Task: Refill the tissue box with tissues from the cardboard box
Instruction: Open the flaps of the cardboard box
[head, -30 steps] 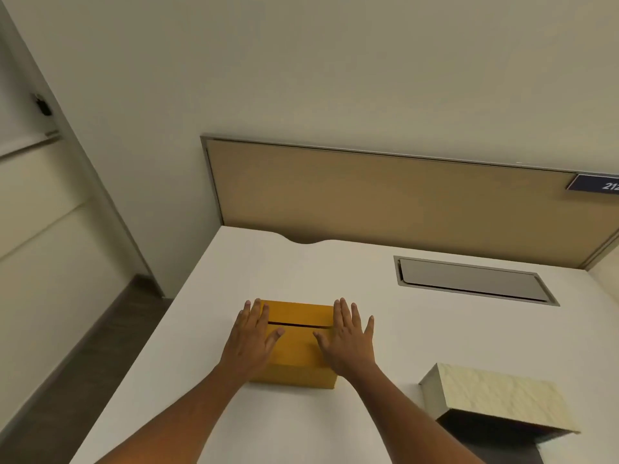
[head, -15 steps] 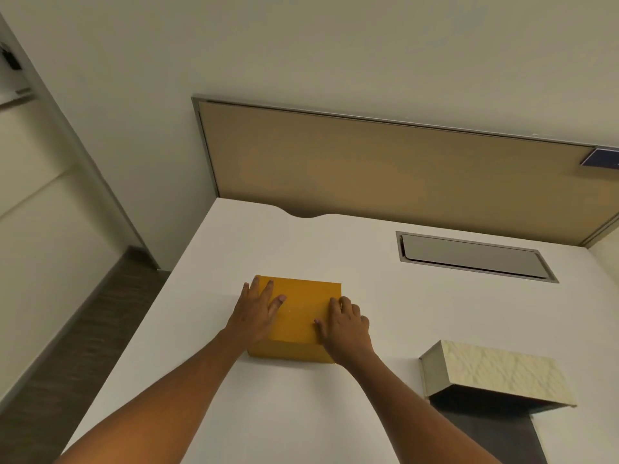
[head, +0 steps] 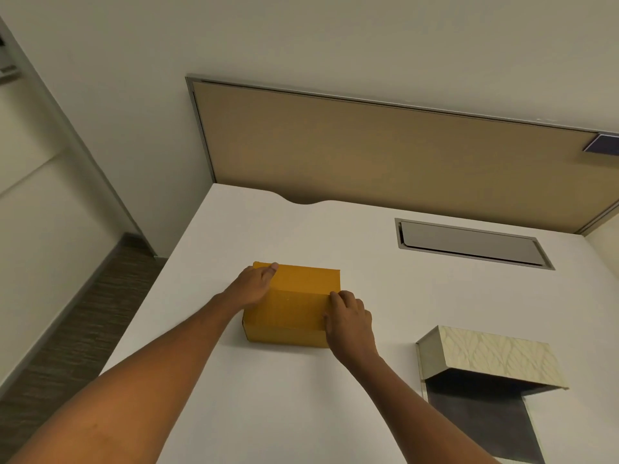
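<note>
A small yellow-brown cardboard box lies closed on the white desk in front of me. My left hand clasps the box's left side, its thumb over the far left top corner. My right hand grips the box's right side, fingertips curled over the top edge by the flap seam. The tissue box, cream with a leaf pattern, stands at the right with its lid raised and a dark inside showing. No tissues are visible.
A grey cable flap is set into the desk at the back right. A tan partition panel closes off the far edge. The desk's left edge drops to a dark floor.
Both hands slid from lying flat on the box's top to its two sides. The slit between the top flaps has closed. The view tilted downward a little.
</note>
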Available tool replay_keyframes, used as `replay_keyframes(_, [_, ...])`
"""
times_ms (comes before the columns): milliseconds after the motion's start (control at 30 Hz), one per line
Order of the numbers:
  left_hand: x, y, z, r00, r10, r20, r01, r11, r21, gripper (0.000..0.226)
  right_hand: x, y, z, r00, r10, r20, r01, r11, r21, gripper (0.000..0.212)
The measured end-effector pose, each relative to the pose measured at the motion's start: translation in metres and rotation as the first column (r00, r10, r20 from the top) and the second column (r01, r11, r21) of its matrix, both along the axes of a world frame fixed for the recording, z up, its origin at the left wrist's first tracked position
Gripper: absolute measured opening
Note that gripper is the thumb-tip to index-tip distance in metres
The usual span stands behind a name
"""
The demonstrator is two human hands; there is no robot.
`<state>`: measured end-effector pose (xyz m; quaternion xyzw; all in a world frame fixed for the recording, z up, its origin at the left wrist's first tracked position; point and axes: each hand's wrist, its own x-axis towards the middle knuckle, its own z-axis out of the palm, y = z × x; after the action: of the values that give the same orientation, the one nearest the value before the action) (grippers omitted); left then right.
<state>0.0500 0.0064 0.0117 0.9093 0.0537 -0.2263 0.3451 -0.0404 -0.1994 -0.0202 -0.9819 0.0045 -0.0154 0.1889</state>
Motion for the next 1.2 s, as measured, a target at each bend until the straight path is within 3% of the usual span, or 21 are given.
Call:
replay_keyframes(200, [0.006, -0.001, 0.007, 0.998, -0.065, -0.024, 0.067, 0.994, 0.088, 0.068, -0.028, -0.006, 0.001, 0.969, 0.024, 0.247, -0.036, 0.998, 0.046, 0.027])
replay_keyframes(433, [0.005, -0.003, -0.001, 0.996, -0.083, 0.025, 0.082, 0.995, 0.062, 0.062, -0.057, -0.022, -0.031, 0.875, 0.264, 0.405, -0.275, 0.961, -0.03, 0.034])
replay_keyframes(633, [0.003, -0.005, -0.005, 0.998, -0.062, 0.02, 0.06, 0.994, 0.095, 0.058, -0.067, -0.029, -0.059, 0.86, 0.399, 0.317, -0.398, 0.915, -0.072, 0.024])
replay_keyframes(733, [0.002, -0.005, -0.008, 0.995, -0.101, -0.017, 0.102, 0.983, 0.155, 0.053, -0.067, -0.03, -0.059, 0.881, 0.425, 0.21, -0.413, 0.905, -0.1, 0.037])
replay_keyframes(800, [0.001, -0.007, -0.012, 0.989, -0.142, -0.033, 0.146, 0.967, 0.209, 0.048, -0.066, -0.026, -0.054, 0.9, 0.399, 0.176, -0.39, 0.917, -0.084, 0.048])
replay_keyframes(1000, [-0.004, -0.019, -0.027, 0.986, -0.162, 0.033, 0.141, 0.926, 0.351, 0.06, -0.031, -0.001, -0.032, 0.985, 0.175, 0.014, -0.175, 0.985, 0.004, 0.046])
replay_keyframes(1200, [-0.011, -0.027, -0.035, 0.98, -0.145, 0.138, 0.072, 0.899, 0.432, 0.061, -0.004, 0.012, -0.022, 0.992, 0.124, -0.008, -0.123, 0.971, -0.205, 0.02])
